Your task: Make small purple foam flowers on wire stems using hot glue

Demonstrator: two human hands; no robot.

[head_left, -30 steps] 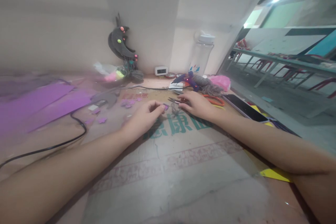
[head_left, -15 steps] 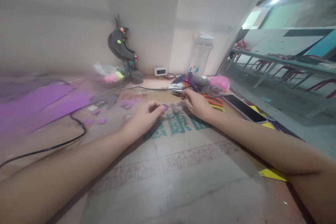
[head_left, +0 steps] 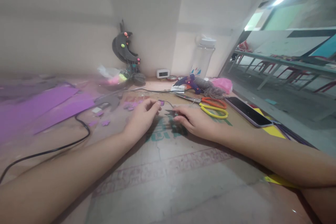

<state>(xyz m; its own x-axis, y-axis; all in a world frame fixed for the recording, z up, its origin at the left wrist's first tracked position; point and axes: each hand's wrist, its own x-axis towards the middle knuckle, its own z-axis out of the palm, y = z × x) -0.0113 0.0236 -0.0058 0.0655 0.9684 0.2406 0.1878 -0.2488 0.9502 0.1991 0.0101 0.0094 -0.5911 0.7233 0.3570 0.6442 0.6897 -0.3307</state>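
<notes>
Between thumb and fingers, my left hand point(head_left: 143, 114) pinches a small purple piece point(head_left: 161, 103). A thin grey yarn point(head_left: 168, 103) runs from that piece toward my right hand point(head_left: 195, 120). My right hand is closed on small dark thread snips point(head_left: 170, 112), their pointed blades apart and aimed left, just below the yarn. Most of the snips' body is hidden by the fingers. Behind my right hand lie scissors point(head_left: 214, 106) with one orange and one yellow handle. Several purple cut-outs point(head_left: 130, 105) lie beyond my left hand.
Purple sheets point(head_left: 63, 106) and a black cable point(head_left: 85, 131) lie on the left. Along the back stand a dark crescent ornament point(head_left: 123, 50), a small clock point(head_left: 163, 74), a purple glue gun point(head_left: 193, 83), grey yarn point(head_left: 210, 88) and a clear bottle point(head_left: 202, 57). A phone point(head_left: 248, 111) lies right.
My right hand has drawn back toward me from the rear of the table, bringing the snips beside the yarn. The orange and yellow scissors show more fully. My left hand keeps its pinch.
</notes>
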